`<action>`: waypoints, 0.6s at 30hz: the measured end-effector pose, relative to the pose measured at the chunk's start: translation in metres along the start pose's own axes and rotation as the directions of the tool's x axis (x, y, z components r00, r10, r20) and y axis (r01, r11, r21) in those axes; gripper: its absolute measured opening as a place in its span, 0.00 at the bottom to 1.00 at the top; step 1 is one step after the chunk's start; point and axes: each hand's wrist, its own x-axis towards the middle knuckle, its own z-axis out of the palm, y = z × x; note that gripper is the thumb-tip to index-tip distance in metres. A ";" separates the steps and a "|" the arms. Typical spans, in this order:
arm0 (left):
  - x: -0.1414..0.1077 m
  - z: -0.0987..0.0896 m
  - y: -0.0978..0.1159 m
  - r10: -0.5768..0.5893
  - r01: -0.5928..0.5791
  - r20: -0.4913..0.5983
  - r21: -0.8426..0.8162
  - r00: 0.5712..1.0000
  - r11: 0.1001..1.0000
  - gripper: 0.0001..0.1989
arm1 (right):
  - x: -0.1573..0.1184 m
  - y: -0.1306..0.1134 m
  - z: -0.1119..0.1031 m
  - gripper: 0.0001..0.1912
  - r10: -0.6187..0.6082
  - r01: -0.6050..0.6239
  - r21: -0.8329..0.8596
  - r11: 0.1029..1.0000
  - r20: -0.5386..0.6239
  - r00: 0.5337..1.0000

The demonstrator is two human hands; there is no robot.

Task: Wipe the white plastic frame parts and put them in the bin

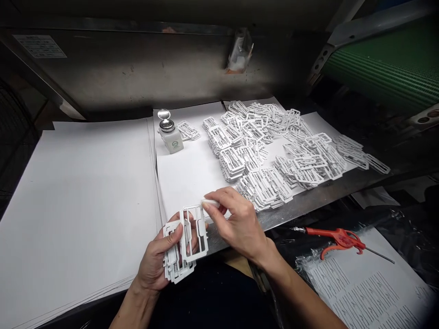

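Observation:
My left hand (pixel 156 260) is shut around a small stack of white moulded plastic frames (pixel 181 260), with a single frame (pixel 195 233) lying on top. My right hand (pixel 238 224) pinches a white cloth or swab (pixel 210 203) between thumb and fingers, and its tip is just above the top frame. Beyond my hands, a large heap of similar white frames (pixel 260 153) lies in loose piles on white paper (pixel 185 176). A smaller group of frames (pixel 188 130) sits next to a pump-top dispenser bottle (pixel 170 137).
A wide white sheet (pixel 75 205) lies to the left. A steel ledge (pixel 295 214) runs under the paper. At lower right, a red air blow gun (pixel 338 240) rests on a printed sheet (pixel 363 288). A green conveyor belt (pixel 387 64) sits at upper right.

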 end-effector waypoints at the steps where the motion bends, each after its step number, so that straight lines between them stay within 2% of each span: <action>1: 0.001 -0.001 0.000 -0.003 0.003 0.000 -0.006 1.000 1.000 0.12 | -0.002 -0.002 0.001 0.07 -0.002 0.002 -0.004 1.000 0.031 1.000; 5: 0.001 -0.004 -0.001 -0.005 0.005 -0.024 0.000 1.000 1.000 0.11 | -0.016 -0.008 0.002 0.07 0.031 -0.023 -0.042 0.999 0.200 0.979; 8: 0.001 -0.006 0.000 0.018 -0.018 -0.031 -0.002 0.999 1.000 0.10 | -0.032 -0.011 -0.010 0.07 0.051 -0.048 -0.018 0.999 0.359 0.932; 10: 0.000 -0.006 0.001 0.019 -0.020 -0.038 -0.009 0.999 1.000 0.10 | -0.037 -0.011 -0.019 0.06 0.066 -0.082 0.021 0.996 0.408 0.910; 12: -0.001 -0.006 0.001 0.001 -0.001 -0.039 -0.006 0.999 1.000 0.09 | -0.035 -0.010 -0.023 0.05 0.081 -0.108 0.054 0.993 0.364 0.928; 16: 0.000 -0.002 0.000 -0.015 0.016 -0.031 0.030 0.999 0.999 0.08 | -0.017 -0.006 -0.014 0.07 0.069 -0.082 0.078 0.994 0.149 0.986; 18: 0.001 -0.001 0.000 0.002 0.000 -0.028 0.041 1.000 0.999 0.08 | -0.013 -0.005 -0.009 0.08 0.048 -0.058 0.059 0.997 0.155 0.987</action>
